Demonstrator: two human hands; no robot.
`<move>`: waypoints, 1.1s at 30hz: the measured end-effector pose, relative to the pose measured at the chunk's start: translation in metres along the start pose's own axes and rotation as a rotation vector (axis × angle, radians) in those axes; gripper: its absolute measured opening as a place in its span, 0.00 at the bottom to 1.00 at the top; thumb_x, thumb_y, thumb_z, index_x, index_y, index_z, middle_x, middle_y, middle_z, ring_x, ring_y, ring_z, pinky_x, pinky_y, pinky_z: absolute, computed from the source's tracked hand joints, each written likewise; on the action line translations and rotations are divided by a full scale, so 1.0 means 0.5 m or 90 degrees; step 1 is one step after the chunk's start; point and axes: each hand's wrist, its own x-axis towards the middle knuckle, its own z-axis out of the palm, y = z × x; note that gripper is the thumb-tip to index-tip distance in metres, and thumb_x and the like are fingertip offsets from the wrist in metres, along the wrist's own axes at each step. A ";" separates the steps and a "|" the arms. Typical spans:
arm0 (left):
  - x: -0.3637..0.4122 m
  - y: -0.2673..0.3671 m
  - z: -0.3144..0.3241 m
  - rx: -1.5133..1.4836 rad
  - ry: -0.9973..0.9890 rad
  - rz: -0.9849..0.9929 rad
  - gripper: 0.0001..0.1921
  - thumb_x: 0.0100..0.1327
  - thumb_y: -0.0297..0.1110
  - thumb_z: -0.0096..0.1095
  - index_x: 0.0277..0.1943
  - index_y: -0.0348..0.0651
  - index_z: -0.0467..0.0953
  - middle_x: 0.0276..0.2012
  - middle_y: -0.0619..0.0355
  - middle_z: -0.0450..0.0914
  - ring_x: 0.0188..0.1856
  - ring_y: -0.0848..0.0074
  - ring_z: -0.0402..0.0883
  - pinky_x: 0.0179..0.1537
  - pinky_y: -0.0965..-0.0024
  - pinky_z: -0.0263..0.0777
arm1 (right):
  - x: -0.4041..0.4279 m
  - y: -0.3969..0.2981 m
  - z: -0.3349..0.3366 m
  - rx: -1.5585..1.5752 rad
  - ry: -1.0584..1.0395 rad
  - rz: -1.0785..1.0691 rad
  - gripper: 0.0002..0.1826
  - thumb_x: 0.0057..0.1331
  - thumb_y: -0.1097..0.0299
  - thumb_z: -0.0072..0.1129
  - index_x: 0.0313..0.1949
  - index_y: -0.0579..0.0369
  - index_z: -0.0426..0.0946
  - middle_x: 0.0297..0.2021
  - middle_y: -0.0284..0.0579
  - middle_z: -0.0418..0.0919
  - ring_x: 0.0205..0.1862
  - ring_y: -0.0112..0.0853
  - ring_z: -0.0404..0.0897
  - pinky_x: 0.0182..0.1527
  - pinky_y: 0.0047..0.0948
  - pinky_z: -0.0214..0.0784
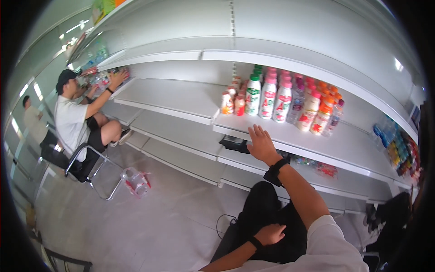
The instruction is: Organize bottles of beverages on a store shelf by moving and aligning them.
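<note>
My right hand (261, 144) is held out at the front edge of a white metal shelf (244, 125), fingers extended, holding nothing. Just beyond it stand upright drink bottles in rows. A white bottle with a green cap (253, 97) has pink-capped white bottles (282, 102) to its right. Small orange-and-white bottles (227, 103) stand at the left end. Further right are a cream bottle (308, 114), an orange-capped bottle (323, 117) and a clear bottle (334, 119). Near my black-trousered thigh, my left hand (271, 234) is empty, its fingers loosely bent.
A seated person (73, 112) reaches into shelving at left; another person (32, 119) is behind. Plastic packaging (136, 182) lies on the floor by the chair (98, 170). Black items (234, 143) lie on the shelf below. Colourful packages (404, 151) stand at right. A cable (219, 224) loops beside my leg.
</note>
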 end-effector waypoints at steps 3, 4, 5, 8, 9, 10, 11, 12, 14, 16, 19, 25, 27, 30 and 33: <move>0.006 0.005 -0.002 -0.012 -0.013 0.000 0.23 0.71 0.41 0.56 0.62 0.35 0.71 0.46 0.42 0.80 0.48 0.52 0.80 0.50 0.55 0.74 | 0.103 -0.048 0.005 0.034 0.040 -0.041 0.39 0.60 0.64 0.65 0.68 0.62 0.61 0.70 0.63 0.58 0.72 0.57 0.59 0.71 0.50 0.55; 0.000 0.005 -0.002 -0.015 -0.033 -0.008 0.23 0.71 0.41 0.55 0.63 0.35 0.70 0.45 0.42 0.80 0.47 0.52 0.80 0.49 0.55 0.74 | 0.130 -0.067 0.004 0.054 0.081 -0.039 0.39 0.59 0.65 0.65 0.68 0.62 0.61 0.70 0.64 0.58 0.72 0.58 0.59 0.71 0.50 0.55; 0.003 0.004 0.003 -0.026 -0.020 -0.007 0.23 0.71 0.41 0.55 0.63 0.35 0.70 0.45 0.42 0.80 0.47 0.51 0.80 0.49 0.55 0.74 | 0.155 -0.083 0.003 0.038 0.129 -0.063 0.39 0.59 0.67 0.64 0.69 0.61 0.60 0.71 0.65 0.56 0.72 0.60 0.58 0.71 0.50 0.55; 0.002 0.001 -0.010 -0.049 -0.021 -0.020 0.24 0.71 0.41 0.54 0.64 0.35 0.69 0.45 0.41 0.79 0.46 0.51 0.80 0.48 0.53 0.74 | 0.222 -0.120 0.029 -0.023 0.104 -0.031 0.40 0.60 0.63 0.64 0.71 0.46 0.61 0.73 0.65 0.52 0.74 0.63 0.50 0.72 0.61 0.47; 0.004 -0.002 -0.006 -0.051 -0.012 -0.019 0.24 0.71 0.41 0.54 0.64 0.35 0.68 0.45 0.41 0.79 0.46 0.51 0.80 0.48 0.53 0.74 | 0.246 -0.118 0.050 -0.036 0.069 -0.017 0.40 0.60 0.60 0.64 0.72 0.40 0.61 0.74 0.65 0.49 0.75 0.64 0.47 0.72 0.64 0.43; 0.002 0.001 -0.014 -0.053 -0.004 -0.017 0.24 0.72 0.41 0.54 0.64 0.34 0.68 0.45 0.41 0.79 0.46 0.51 0.79 0.48 0.53 0.74 | 0.264 -0.121 0.064 -0.069 0.069 -0.021 0.38 0.59 0.58 0.63 0.70 0.39 0.64 0.72 0.66 0.53 0.74 0.63 0.50 0.72 0.62 0.44; -0.002 0.006 -0.023 -0.055 -0.011 -0.032 0.24 0.71 0.41 0.54 0.63 0.34 0.69 0.44 0.41 0.79 0.46 0.51 0.79 0.49 0.53 0.74 | 0.282 -0.125 0.079 -0.094 0.056 -0.019 0.36 0.59 0.57 0.64 0.69 0.40 0.66 0.69 0.66 0.56 0.72 0.62 0.53 0.72 0.62 0.44; 0.002 -0.012 0.005 -0.072 0.034 -0.023 0.22 0.70 0.41 0.56 0.61 0.37 0.71 0.43 0.42 0.80 0.46 0.51 0.80 0.48 0.53 0.75 | 0.301 -0.133 0.089 -0.120 0.043 -0.018 0.35 0.59 0.57 0.64 0.67 0.40 0.69 0.67 0.66 0.60 0.71 0.61 0.55 0.72 0.61 0.44; -0.003 -0.002 0.006 -0.032 0.149 0.010 0.16 0.66 0.40 0.59 0.49 0.39 0.79 0.35 0.41 0.82 0.39 0.48 0.82 0.41 0.49 0.76 | 0.329 -0.144 0.087 -0.171 0.078 -0.024 0.31 0.59 0.54 0.63 0.64 0.39 0.73 0.60 0.61 0.69 0.65 0.55 0.63 0.65 0.56 0.53; 0.007 -0.010 0.034 -0.028 0.205 0.035 0.15 0.64 0.41 0.60 0.47 0.40 0.79 0.32 0.42 0.80 0.36 0.49 0.81 0.38 0.48 0.75 | 0.358 -0.130 0.078 -0.197 0.098 -0.030 0.26 0.60 0.53 0.62 0.58 0.40 0.78 0.57 0.57 0.73 0.64 0.53 0.64 0.61 0.53 0.56; 0.019 -0.017 0.047 -0.027 0.230 0.045 0.15 0.63 0.43 0.61 0.45 0.41 0.79 0.30 0.43 0.80 0.33 0.50 0.81 0.36 0.47 0.74 | 0.398 -0.099 0.106 -0.275 0.061 -0.002 0.17 0.60 0.54 0.61 0.45 0.47 0.83 0.50 0.54 0.79 0.58 0.47 0.73 0.57 0.49 0.61; 0.024 -0.021 0.062 -0.047 0.213 0.022 0.17 0.62 0.45 0.62 0.47 0.42 0.79 0.31 0.44 0.81 0.35 0.51 0.82 0.37 0.47 0.75 | 0.434 -0.127 0.058 -0.252 0.013 0.050 0.11 0.63 0.60 0.55 0.40 0.51 0.81 0.36 0.49 0.85 0.41 0.44 0.85 0.41 0.46 0.75; 0.033 -0.026 0.079 -0.056 0.241 0.054 0.18 0.63 0.46 0.62 0.47 0.42 0.79 0.32 0.44 0.81 0.35 0.51 0.82 0.37 0.47 0.75 | 0.446 -0.108 0.056 -0.216 -0.029 0.094 0.13 0.65 0.63 0.50 0.44 0.50 0.79 0.39 0.54 0.85 0.45 0.48 0.85 0.56 0.58 0.70; 0.036 -0.015 0.067 -0.069 0.233 0.023 0.19 0.62 0.47 0.63 0.48 0.42 0.79 0.32 0.44 0.81 0.35 0.51 0.82 0.38 0.47 0.76 | 0.460 -0.047 0.062 -0.255 0.022 0.056 0.15 0.64 0.64 0.48 0.49 0.48 0.78 0.42 0.56 0.85 0.48 0.52 0.84 0.67 0.73 0.47; 0.037 0.009 -0.002 -0.141 0.001 -0.050 0.23 0.70 0.41 0.55 0.62 0.37 0.69 0.44 0.40 0.80 0.47 0.49 0.80 0.48 0.52 0.76 | 0.490 -0.038 0.077 -0.144 -0.025 0.059 0.17 0.63 0.62 0.50 0.50 0.46 0.78 0.50 0.58 0.81 0.49 0.57 0.82 0.65 0.81 0.40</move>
